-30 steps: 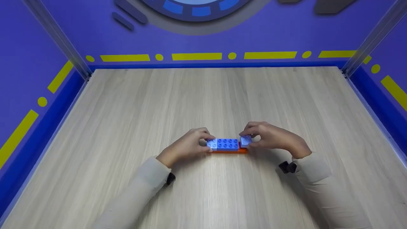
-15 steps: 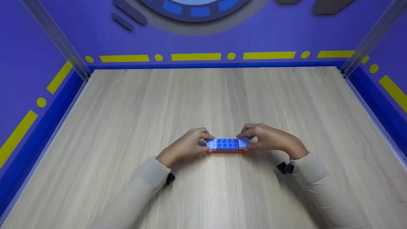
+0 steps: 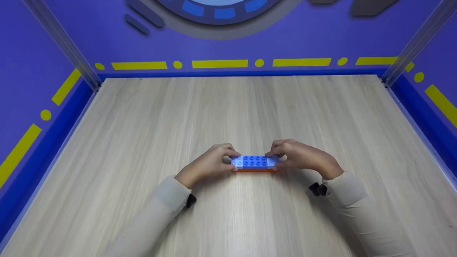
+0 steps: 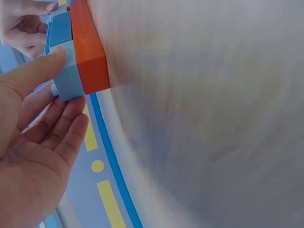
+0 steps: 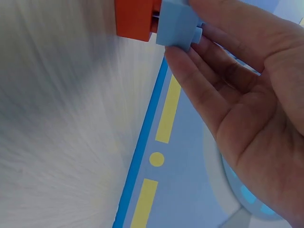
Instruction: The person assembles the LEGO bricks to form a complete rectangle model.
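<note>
An orange brick (image 3: 255, 171) lies lengthwise on the table under a row of blue toy bricks. The darker blue brick (image 3: 255, 162) forms the middle of that row. My left hand (image 3: 209, 163) pinches the light blue brick (image 4: 70, 76) at the left end, which sits flush on the orange one. With thumb and fingers, my right hand (image 3: 305, 157) pinches the other light blue brick (image 5: 178, 23) at the right end. In the right wrist view a narrow gap with studs shows between it and the orange brick. Fingers hide part of both end bricks.
The wooden table (image 3: 228, 110) spreads around the bricks. Purple-blue panels (image 3: 228, 48) with yellow marks stand along its back and sides. Dark clips (image 3: 317, 189) hang at the sleeve cuffs.
My right hand has brought its light blue brick left and down, from a tilted position onto the right end of the orange brick, beside the darker blue one. My left hand stays put.
</note>
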The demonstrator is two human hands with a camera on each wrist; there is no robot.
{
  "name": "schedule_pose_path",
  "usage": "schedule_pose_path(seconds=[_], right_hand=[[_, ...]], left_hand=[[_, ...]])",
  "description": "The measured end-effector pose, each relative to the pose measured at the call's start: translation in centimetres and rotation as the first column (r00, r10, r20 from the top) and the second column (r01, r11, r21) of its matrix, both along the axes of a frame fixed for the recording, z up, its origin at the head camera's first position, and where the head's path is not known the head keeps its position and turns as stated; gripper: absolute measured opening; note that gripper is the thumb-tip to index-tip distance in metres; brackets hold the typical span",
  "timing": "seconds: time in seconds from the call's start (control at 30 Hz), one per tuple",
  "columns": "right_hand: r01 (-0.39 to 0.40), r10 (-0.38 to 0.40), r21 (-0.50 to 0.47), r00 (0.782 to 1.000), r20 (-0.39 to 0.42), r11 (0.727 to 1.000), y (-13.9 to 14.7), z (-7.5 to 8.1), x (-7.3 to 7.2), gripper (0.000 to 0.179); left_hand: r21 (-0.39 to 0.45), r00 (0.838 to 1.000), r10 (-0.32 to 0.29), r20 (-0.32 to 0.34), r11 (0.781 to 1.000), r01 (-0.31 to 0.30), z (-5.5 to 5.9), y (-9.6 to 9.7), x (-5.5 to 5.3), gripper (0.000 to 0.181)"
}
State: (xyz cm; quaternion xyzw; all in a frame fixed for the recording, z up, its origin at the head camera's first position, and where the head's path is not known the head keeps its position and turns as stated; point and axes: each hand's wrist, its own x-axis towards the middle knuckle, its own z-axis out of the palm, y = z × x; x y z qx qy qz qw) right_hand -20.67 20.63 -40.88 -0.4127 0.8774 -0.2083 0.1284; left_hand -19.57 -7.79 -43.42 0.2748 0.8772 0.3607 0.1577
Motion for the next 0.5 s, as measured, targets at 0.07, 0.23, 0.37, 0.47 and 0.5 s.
schedule_pose_path(seconds=[0.07,0.23,0.37,0.47,0.5], right_hand=[[0.006,-0.006,0.001,1.0,0.01,1.0,-0.07,0.0,-0.04,0.031],[0.011,-0.011,-0.009,1.0,0.019,1.0,-0.19,-0.08,-0.03,0.032],[0.027,-0.027,-0.016,0.999,0.024,0.999,-0.23,-0.17,-0.02,0.033],[0.052,-0.05,-0.028,0.997,0.052,0.998,-0.15,-0.28,-0.04,0.036],[0.061,-0.059,-0.031,0.996,0.062,0.998,-0.11,-0.3,-0.06,0.037]], left_hand=[[-0.002,1.0,0.0,-0.003,1.0,0.0,0.01,0.02,0.0,0.039],[-0.007,1.0,-0.001,0.001,1.0,0.001,-0.03,0.05,-0.05,0.041],[0.001,1.0,0.004,0.006,1.0,-0.004,-0.01,0.04,-0.11,0.041],[-0.003,1.0,0.005,0.009,1.0,-0.005,0.06,0.06,-0.11,0.041],[-0.005,1.0,0.004,0.008,1.0,-0.004,0.08,0.09,-0.12,0.041]])
